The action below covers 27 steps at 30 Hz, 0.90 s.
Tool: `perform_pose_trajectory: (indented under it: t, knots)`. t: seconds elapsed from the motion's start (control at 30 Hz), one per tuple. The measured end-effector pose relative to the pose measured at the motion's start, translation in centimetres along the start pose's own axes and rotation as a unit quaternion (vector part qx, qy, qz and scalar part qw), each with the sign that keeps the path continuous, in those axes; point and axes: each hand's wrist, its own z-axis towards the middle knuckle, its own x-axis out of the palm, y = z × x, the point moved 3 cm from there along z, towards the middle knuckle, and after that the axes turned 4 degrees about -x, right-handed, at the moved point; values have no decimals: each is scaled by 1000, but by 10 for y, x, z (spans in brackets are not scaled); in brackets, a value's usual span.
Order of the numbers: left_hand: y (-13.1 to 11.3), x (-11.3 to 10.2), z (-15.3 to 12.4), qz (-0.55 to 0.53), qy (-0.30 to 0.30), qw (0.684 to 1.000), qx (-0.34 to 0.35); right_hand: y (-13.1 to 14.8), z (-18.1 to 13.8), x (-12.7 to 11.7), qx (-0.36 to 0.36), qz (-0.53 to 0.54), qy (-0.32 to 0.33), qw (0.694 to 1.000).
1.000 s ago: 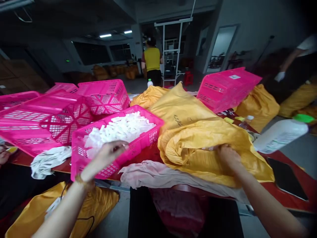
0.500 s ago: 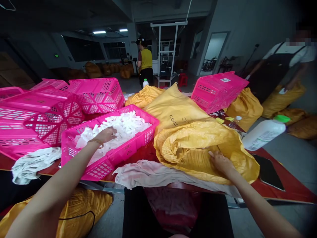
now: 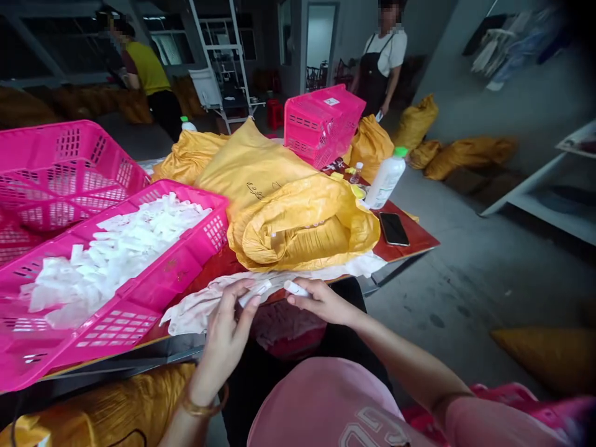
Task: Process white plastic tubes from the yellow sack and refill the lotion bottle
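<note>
My left hand (image 3: 228,320) is closed on a small white plastic tube (image 3: 254,293), pinched between thumb and fingers. Close beside it, my right hand (image 3: 328,303) grips a small white cylinder (image 3: 295,288), its end pointing toward the left hand. A narrow gap separates the two pieces, which are above my lap at the table's front edge. The pink plastic basket (image 3: 179,273) on the left holds a heap of similar white tubes (image 3: 125,245). Just beyond my hands lies an open yellow woven sack (image 3: 302,251) with its mouth rolled back; its contents are mostly hidden.
A pale cloth (image 3: 198,304) lies along the table's front edge. A full yellow sack (image 3: 251,158), a white bottle with green cap (image 3: 387,180) and a phone (image 3: 393,229) are farther back. More pink baskets (image 3: 321,124) stand around. Two people are beyond the table.
My left hand has left the basket and my right hand has left the sack; they are now close together, each with a white piece. The view has turned right.
</note>
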Motion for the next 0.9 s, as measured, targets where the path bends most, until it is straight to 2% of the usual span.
perform_pose_trajectory:
  t: [0.07,0.1,0.2,0.27,0.33,0.43,0.5,0.6,0.67,0.73,0.8,0.9]
  knots:
    - [-4,15,-8,-27,-38,998,29,5,-9,5,-18,-1,22,1000]
    - [-6,19,-10,-32,-39,997,50,6,-12,7,-28,-9,28,999]
    - [-9,27,-12,-42,28,996,72,4,-18,14,-52,-118,3,992]
    - [-8,32,-13,-56,63,996,26,5,-18,21,-72,-232,-30,970]
    - [-4,36,-16,-79,68,994,-43,9,-17,28,-89,-278,-41,956]
    - [9,36,-21,-180,57,976,-110,16,-15,30,-89,-184,0,979]
    - [17,32,-21,-219,59,969,-104,20,-14,26,-83,-116,35,989]
    - [21,24,-19,-163,84,981,-63,21,-13,24,-88,-89,71,990]
    - [20,23,-16,-148,113,980,-73,17,-13,27,-89,-136,56,985]
    - [18,28,-15,-193,128,965,-125,11,-13,31,-85,-257,0,963]
    - [16,35,-15,-268,123,936,-191,7,-13,36,-93,-392,-48,914]
    - [14,47,-16,-349,97,895,-261,3,-14,41,-125,-496,-59,857]
